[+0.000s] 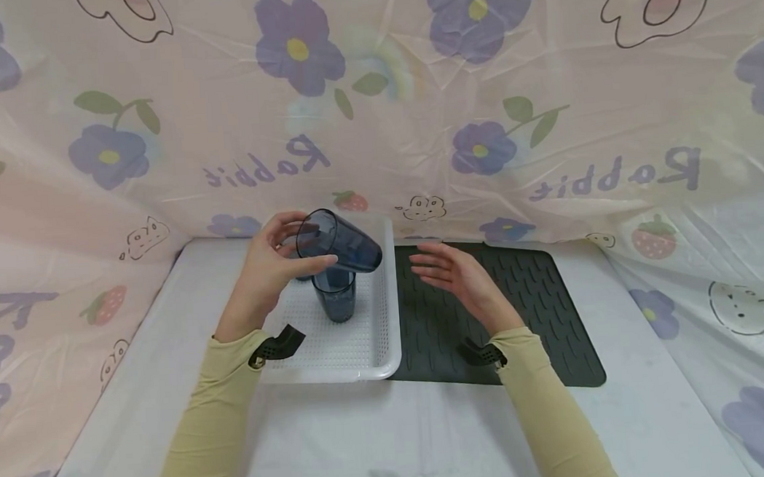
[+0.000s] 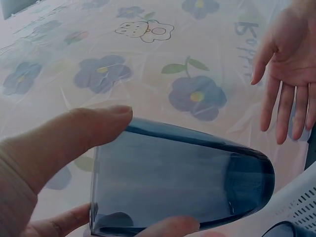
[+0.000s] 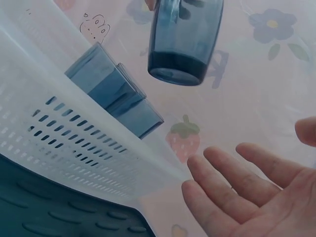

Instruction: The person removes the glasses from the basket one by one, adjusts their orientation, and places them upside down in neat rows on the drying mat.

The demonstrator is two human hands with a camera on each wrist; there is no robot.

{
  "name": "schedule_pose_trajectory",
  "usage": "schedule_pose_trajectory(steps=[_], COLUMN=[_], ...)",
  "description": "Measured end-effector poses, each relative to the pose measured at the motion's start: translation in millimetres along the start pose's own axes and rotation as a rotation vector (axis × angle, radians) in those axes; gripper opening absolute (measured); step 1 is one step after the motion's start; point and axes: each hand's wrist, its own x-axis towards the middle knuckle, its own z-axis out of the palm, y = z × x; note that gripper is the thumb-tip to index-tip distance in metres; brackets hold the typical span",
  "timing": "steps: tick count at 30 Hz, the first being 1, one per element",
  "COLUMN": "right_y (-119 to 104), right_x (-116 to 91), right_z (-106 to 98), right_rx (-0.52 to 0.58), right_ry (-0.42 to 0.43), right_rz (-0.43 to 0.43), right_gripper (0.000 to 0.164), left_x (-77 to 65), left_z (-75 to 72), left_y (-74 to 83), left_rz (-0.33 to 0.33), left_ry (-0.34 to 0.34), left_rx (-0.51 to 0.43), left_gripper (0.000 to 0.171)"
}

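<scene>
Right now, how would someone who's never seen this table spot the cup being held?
Find the white basket beside the dark mat. Over there, the left hand grips a blue cup, tilted sideways. The other cups sit in the basket; only this one is held up.

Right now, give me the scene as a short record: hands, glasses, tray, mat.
left hand: grips a blue glass near its mouth
held glass: tilted, base toward the right hand, above the tray
right hand: fingers extended, holding nothing, apart from the glass
tray: white, perforated
glasses in tray: at least two, one partly hidden
mat: dark, ridged, right of the tray
</scene>
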Motion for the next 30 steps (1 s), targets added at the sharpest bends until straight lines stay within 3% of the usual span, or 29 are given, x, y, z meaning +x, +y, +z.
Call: schedule_pose_trajectory(steps=[8, 16, 30], right_y=[-0.1, -0.6, 3.5], right_x=[2.4, 2.9, 6.8], right_z=[6.4, 10.9, 11.9], right_rx=[0.017, 0.029, 0.047], right_ry=[0.007, -0.005, 0.044], right_rz=[0.024, 0.021, 0.051], right_gripper=[0.054, 0.051, 0.048], left_x=[0.7, 1.8, -0.2], left_z=[11.8, 21.1, 37.4], left_y=[-5.8, -14.2, -24.2], left_rz=[-0.039, -0.046, -0.050], left_ry=[-0.014, -0.025, -0.020], left_rx=[-0.071, -0.104, -0.239], left_gripper=[0.074, 0.073, 0.071])
